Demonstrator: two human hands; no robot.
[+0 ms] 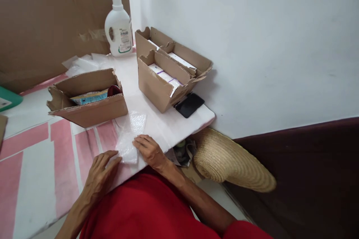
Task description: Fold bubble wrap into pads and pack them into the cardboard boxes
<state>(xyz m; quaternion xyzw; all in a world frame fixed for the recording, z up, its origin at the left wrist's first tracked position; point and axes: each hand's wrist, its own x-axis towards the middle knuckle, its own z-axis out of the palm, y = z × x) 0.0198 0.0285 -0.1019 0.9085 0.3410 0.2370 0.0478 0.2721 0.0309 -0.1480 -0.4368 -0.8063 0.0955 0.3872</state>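
Observation:
A sheet of clear bubble wrap (pixel 129 134) lies flat near the front edge of the pink-and-white table (pixel 39 149). My left hand (pixel 100 175) rests on the table with its fingers stretched out, the fingertips touching the wrap's near left corner. My right hand (pixel 148 149) lies palm down on the wrap's near right edge, fingers flat and slightly bent. Neither hand grips anything.
Behind the wrap stands an open cardboard box (pixel 86 99) with packets inside. A second torn box (pixel 168 69) holds white cartons. A black phone (pixel 189 104) lies beside it. A white bottle (pixel 119 28) stands at the back. A straw hat (pixel 232 162) sits below the table edge.

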